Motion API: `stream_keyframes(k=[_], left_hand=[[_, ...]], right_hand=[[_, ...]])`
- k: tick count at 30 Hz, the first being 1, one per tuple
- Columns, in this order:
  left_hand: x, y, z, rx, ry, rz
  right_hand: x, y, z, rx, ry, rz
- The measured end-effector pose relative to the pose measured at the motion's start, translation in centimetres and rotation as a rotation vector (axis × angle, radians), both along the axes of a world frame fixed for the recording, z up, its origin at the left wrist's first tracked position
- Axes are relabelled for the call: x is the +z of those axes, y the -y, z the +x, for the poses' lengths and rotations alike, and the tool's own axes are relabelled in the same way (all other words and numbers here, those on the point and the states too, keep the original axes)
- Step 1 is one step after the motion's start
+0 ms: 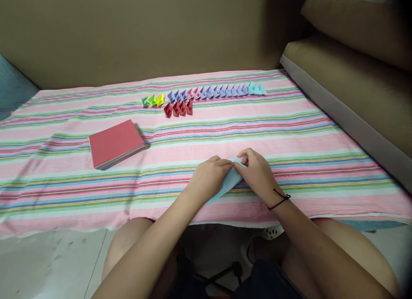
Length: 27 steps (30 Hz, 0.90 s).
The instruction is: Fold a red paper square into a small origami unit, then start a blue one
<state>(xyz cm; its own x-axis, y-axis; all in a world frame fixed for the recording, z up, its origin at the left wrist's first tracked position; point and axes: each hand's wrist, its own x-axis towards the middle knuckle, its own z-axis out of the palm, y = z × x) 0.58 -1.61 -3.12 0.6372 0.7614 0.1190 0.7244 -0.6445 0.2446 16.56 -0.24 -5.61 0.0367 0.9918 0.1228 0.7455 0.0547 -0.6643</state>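
A light blue sheet of paper (228, 181), partly folded, lies near the front edge of the striped cloth (289, 131). My left hand (209, 175) presses on its left side with fingers curled and pinched at the top corner. My right hand (255, 170) pinches the same top corner from the right; a black cord circles that wrist. Both hands cover much of the paper.
A stack of square paper with a red top sheet (115, 143) lies at the left. Farther back stands a row of small folded paper pieces (206, 93) in green, yellow, purple, pink and blue, with several red ones (178, 108) in front. Brown cushions (354, 75) rise at the right.
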Motion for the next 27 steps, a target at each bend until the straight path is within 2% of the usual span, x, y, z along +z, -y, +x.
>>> stream_keyframes(k=[5, 8, 11, 17, 22, 27], left_hand=[[-0.1, -0.6, -0.1, -0.037, -0.004, 0.0], [-0.2, -1.0, -0.3, -0.067, 0.027, -0.031], [-0.2, -1.3, -0.5, -0.089, 0.047, -0.065], [0.1, -2.0, -0.7, -0.091, 0.04, -0.167], [0.5, -2.5, -0.8, -0.105, 0.047, -0.253], [1.0, -2.5, -0.9, -0.108, -0.001, -0.323]], right_hand=[[2.0, 1.7, 1.1, 0.099, -0.016, 0.176], [3.2, 4.0, 1.3, 0.301, 0.039, 0.076], [3.2, 6.1, 1.0, 0.384, 0.038, -0.056], [2.2, 7.5, 0.9, 0.397, 0.049, -0.135], [2.4, 7.5, 0.6, 0.412, -0.02, -0.176], [2.5, 7.6, 0.1, 0.403, 0.032, -0.214]])
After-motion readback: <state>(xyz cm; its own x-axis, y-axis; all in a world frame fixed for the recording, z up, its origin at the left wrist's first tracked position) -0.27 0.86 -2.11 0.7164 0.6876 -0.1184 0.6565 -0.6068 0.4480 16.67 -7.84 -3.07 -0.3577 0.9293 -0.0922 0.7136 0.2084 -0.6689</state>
